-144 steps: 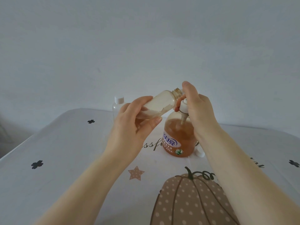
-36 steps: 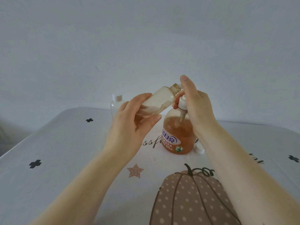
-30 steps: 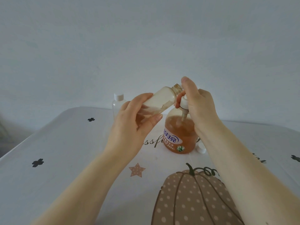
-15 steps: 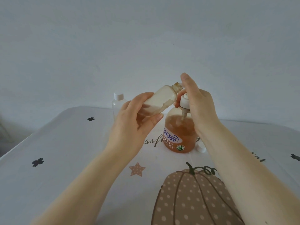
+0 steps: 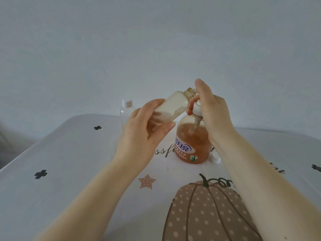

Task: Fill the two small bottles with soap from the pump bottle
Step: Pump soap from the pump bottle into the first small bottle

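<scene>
Head view. Small bottle [image 5: 171, 108] held up in left hand [image 5: 145, 134], fingers and thumb curled round its lower half. Tilted, long way running from low left to high right, open mouth up by the pump head [image 5: 197, 109]. Partly full of pale soap. Right hand [image 5: 212, 115] wrapped over the pump head, one finger sticking up past the bottle mouth. Pump bottle [image 5: 192, 145] standing on the table [image 5: 60, 153], orange soap inside, right under both hands. Spout tip and bottle mouth just beside each other, maybe touching; hard to tell, with right fingers in the way. Next push probably needs the mouth kept right at the spout, or soap could drip down the side. Second small bottle [image 5: 127, 110] standing behind the left hand, white cap on, looks empty, lower part hidden. Loose white cap [image 5: 215, 157] on the table by the right wrist, half covered.
</scene>
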